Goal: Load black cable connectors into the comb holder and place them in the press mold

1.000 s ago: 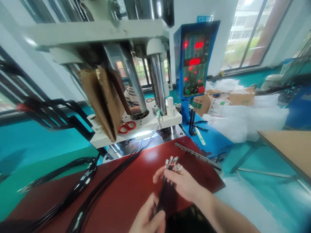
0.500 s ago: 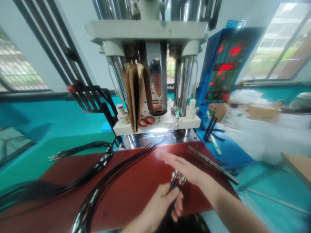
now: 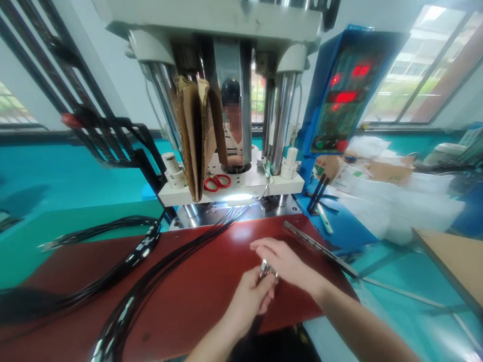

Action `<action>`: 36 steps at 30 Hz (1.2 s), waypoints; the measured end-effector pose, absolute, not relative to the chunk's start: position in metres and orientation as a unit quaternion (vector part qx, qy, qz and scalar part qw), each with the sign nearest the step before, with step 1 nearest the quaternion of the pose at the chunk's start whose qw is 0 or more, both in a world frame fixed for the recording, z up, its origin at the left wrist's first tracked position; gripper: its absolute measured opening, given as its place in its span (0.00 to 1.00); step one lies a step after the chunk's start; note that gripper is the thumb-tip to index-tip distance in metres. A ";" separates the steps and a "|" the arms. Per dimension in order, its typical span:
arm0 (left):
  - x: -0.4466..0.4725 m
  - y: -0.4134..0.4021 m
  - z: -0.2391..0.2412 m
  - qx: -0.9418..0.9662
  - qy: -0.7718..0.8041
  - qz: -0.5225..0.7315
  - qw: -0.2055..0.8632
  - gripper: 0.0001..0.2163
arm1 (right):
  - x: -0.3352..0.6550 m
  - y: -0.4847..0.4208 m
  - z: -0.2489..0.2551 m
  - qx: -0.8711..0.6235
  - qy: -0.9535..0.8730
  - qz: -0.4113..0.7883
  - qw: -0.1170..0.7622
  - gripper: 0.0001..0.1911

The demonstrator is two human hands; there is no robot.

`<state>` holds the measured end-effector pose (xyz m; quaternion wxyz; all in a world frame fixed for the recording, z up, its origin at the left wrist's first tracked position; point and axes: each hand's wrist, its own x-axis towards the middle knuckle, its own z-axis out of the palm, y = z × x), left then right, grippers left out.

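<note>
My left hand (image 3: pixel 247 296) is wrapped round a bundle of black cables, whose shiny metal ends (image 3: pixel 267 269) poke up above the thumb. Most of that bundle is hidden in the fist. Over these ends lies my right hand (image 3: pixel 281 259), fingers stretched out and flat, its palm at or very close to the tips. Both hands are above the red-brown tabletop (image 3: pixel 211 291). To their left, a long bundle of black cables (image 3: pixel 166 271) runs from the lit base of the press down to the near edge.
The press (image 3: pixel 264 187) stands ahead, with red-handled scissors (image 3: pixel 218 182) and folded cardboard (image 3: pixel 194 141) on it. A second cable bundle (image 3: pixel 143 246) lies at left. A metal bar (image 3: pixel 320 249) edges the table at right, near a control box (image 3: pixel 343 100). A person (image 3: pixel 232 136) sits behind the press.
My right palm has come down onto or close to the cable ends, and my left hand has shifted slightly up and left. The whole view has shifted a little.
</note>
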<state>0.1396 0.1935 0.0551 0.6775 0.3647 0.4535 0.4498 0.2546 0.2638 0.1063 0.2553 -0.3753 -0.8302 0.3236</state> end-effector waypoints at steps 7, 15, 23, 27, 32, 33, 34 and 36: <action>0.114 0.200 0.055 0.315 0.452 0.540 0.636 0.13 | 0.393 0.273 0.068 -0.587 -0.809 0.002 0.008 0.21; 0.119 0.200 0.062 0.319 0.469 0.516 0.641 0.14 | 0.399 0.253 0.064 -0.641 -0.758 0.066 -0.102 0.12; 0.123 0.198 0.049 0.327 0.495 0.471 0.654 0.13 | 0.322 0.239 0.048 -0.522 -0.559 0.576 0.287 0.14; 0.128 0.198 0.045 0.378 0.504 0.435 0.643 0.10 | 0.277 0.225 0.051 -0.465 -0.527 0.621 0.346 0.20; 0.131 0.197 0.047 0.409 0.514 0.405 0.635 0.09 | 0.266 0.221 0.057 -0.451 -0.577 0.602 0.320 0.21; 0.131 0.197 0.048 0.412 0.516 0.398 0.637 0.09 | 0.267 0.221 0.057 -0.452 -0.578 0.601 0.317 0.21; 0.132 0.197 0.048 0.415 0.519 0.391 0.637 0.09 | 0.268 0.221 0.056 -0.452 -0.579 0.601 0.317 0.21; 0.133 0.197 0.048 0.426 0.527 0.377 0.631 0.09 | 0.270 0.222 0.055 -0.449 -0.579 0.601 0.319 0.20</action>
